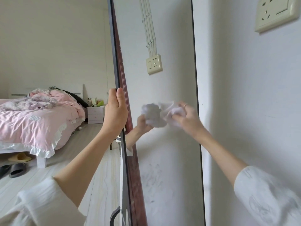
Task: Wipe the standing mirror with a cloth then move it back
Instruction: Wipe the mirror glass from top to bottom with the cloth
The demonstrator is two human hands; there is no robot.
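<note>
The tall mirror (166,144) stands against the wall (244,95), and its top and bottom are cut off from view. The right hand (185,116) is blurry, with its fingers curled around a bunched white cloth (169,114) pressed on the glass. The left hand (115,111) grips the mirror's dark left edge, thumb on the front. Smudgy marks show low on the glass. A socket (275,13) (no writing can be read on it) sits high on the wall. A pink bed (32,121) is far left.
</note>
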